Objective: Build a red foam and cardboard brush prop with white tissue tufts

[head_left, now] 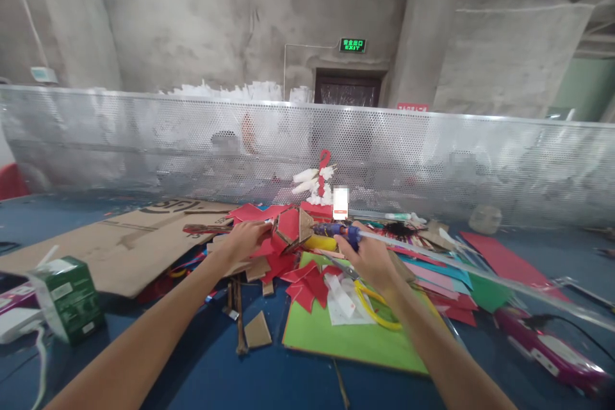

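My left hand (246,241) is closed on the left side of a many-sided cardboard shape (289,225) covered in red paper, with bare brown cardboard showing at its right end. In my right hand (373,259) is a blue hot glue gun (346,232), its nozzle pointing left at the bare cardboard end. Whether the nozzle touches the cardboard I cannot tell. A long clear glue stick (461,264) runs from the gun's back toward the right edge. Under my hands lie red paper scraps (307,285) and a green sheet (353,346).
A large brown cardboard sheet (120,243) covers the left side, near a green box (71,298). Yellow-handled scissors (377,307) lie by my right wrist. A purple power strip (548,349) sits at right. A perforated metal screen (269,141) stands behind the table.
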`<action>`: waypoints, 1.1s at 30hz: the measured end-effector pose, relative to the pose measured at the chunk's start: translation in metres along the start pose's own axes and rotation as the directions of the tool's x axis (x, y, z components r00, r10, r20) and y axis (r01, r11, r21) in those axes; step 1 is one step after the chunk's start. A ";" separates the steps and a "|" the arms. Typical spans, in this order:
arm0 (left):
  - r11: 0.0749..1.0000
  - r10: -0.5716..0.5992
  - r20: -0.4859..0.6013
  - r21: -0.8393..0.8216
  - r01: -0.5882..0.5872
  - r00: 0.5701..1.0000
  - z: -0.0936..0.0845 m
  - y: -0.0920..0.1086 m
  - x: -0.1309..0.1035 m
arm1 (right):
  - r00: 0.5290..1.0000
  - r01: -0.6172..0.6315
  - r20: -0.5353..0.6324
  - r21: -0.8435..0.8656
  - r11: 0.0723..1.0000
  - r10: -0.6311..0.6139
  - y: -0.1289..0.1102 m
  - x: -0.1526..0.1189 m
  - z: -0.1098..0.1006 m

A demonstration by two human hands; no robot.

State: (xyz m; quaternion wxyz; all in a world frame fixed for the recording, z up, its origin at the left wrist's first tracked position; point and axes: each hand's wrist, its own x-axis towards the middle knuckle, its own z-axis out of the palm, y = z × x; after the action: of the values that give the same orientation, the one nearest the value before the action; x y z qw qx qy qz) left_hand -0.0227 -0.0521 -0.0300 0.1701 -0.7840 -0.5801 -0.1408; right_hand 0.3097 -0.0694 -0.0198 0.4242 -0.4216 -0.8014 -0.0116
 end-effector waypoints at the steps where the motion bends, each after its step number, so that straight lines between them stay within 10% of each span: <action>1: 1.000 0.000 0.003 0.004 0.000 1.000 0.000 0.000 0.000 | 1.000 0.015 0.010 -0.006 1.000 -0.015 0.000 0.000 0.000; 14: 1.000 -0.024 0.015 0.010 0.024 1.000 -0.002 0.001 0.001 | 0.998 -0.003 0.068 0.011 1.000 0.002 -0.001 0.000 -0.004; 22: 1.000 -0.013 0.030 -0.004 0.013 0.999 0.009 -0.009 0.004 | 0.995 -0.013 -0.092 0.151 0.988 0.028 0.004 0.001 -0.012; 33: 0.999 -0.026 0.020 -0.019 0.026 0.999 0.003 -0.003 0.001 | 0.971 -0.177 0.227 0.475 0.862 0.074 0.000 0.003 -0.001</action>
State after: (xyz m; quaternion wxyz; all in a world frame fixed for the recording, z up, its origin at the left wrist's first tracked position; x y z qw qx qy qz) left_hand -0.0254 -0.0491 -0.0321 0.1549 -0.7794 -0.5906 -0.1407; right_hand 0.3094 -0.0679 -0.0172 0.4342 -0.3502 -0.7871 0.2633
